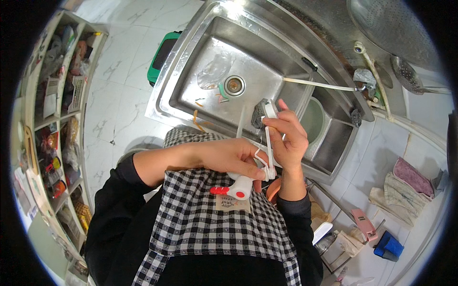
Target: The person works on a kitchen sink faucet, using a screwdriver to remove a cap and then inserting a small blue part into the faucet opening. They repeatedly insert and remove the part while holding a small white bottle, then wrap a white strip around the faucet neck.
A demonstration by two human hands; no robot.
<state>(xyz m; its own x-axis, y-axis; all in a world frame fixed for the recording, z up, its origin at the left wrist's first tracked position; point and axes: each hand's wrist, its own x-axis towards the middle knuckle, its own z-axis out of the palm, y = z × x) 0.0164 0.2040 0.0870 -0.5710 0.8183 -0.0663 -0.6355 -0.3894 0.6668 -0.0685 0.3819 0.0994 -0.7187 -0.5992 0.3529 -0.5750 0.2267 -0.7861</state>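
Near the sink's front edge, my left hand (236,155) is closed round a white plastic tool (244,185) with red parts, held against my checked apron (205,217). A thin white loop and a narrow white strip (269,145) rise from beside its fingers. My right hand (291,136), fingers bent, pinches a white plastic piece (271,109) at the strip's upper end. A dark grey scouring pad (259,114) lies against that piece; whether they are joined I cannot tell. My left fingers partly hide the tool, so its exact kind is unclear.
The steel sink (191,62) holds a clear plastic bag (214,71) and orange peelings (196,119) near its front edge. A pale faucet spout (319,85) reaches over it. On the right, a smaller basin holds a round bowl (313,124). Shelves (59,119) stand far left; cloths (405,190) hang right.
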